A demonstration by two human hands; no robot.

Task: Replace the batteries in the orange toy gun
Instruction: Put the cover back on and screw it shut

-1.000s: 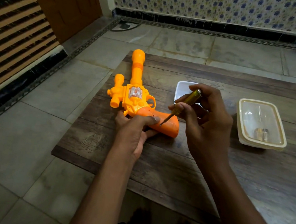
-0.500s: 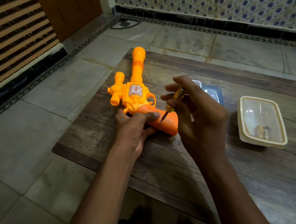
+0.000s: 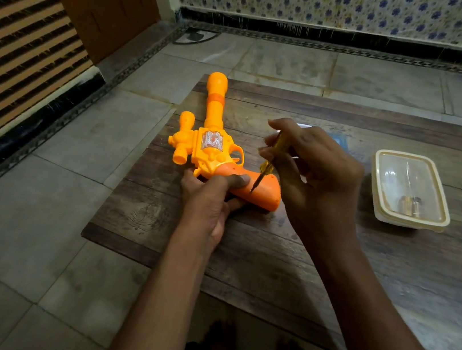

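Our left hand [image 3: 208, 201] grips the orange plastic toy gun [image 3: 212, 145] by the left edge of the dark wooden table [image 3: 269, 270] — right hand [image 3: 316, 178] fingers pinch a yellow-handled screwdriver [image 3: 272, 157], tip on the grip — bare wood nearer us.

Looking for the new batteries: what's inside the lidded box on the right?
Through the clear lid of the box, a small dark object lies near the front; too blurred to identify.

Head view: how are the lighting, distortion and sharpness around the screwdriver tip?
Head view: dim, warm light; the screwdriver tip on the toy gun grip reads sharp; the clear container catches reflections, so its contents are unclear; the wide-angle lens bows the floor border at the left.
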